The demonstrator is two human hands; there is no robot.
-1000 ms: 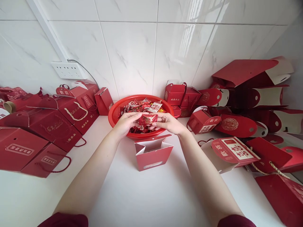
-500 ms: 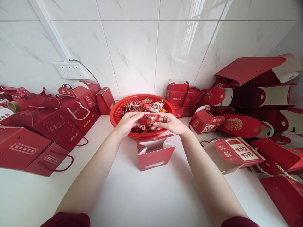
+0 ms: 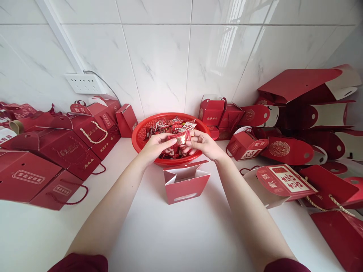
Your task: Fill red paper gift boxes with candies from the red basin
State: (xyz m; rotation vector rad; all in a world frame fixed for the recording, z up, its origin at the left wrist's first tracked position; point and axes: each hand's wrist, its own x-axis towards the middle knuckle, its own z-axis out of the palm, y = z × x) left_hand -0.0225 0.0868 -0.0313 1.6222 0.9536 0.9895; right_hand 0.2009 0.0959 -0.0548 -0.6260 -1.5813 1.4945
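My left hand [image 3: 155,145] and my right hand [image 3: 203,144] meet over the front rim of a round red basket [image 3: 141,130] and pinch the two ends of one red sweet packet [image 3: 180,138] between them. The basket is heaped with several red and white wrapped sweets [image 3: 170,126]. Just in front of the basket, below my hands, an open red paper gift box [image 3: 185,185] stands upright on the white counter [image 3: 176,234], its flaps raised.
Red gift boxes with cord handles [image 3: 59,151] are piled along the left. More red boxes and flat unfolded ones [image 3: 286,147] crowd the right side and back corner. A white socket strip [image 3: 84,83] with a cable hangs on the tiled wall.
My hands have drawn closer together, and the sweet packet between them looks more bunched and slightly higher than before. The view shifted a little; nothing else moved.
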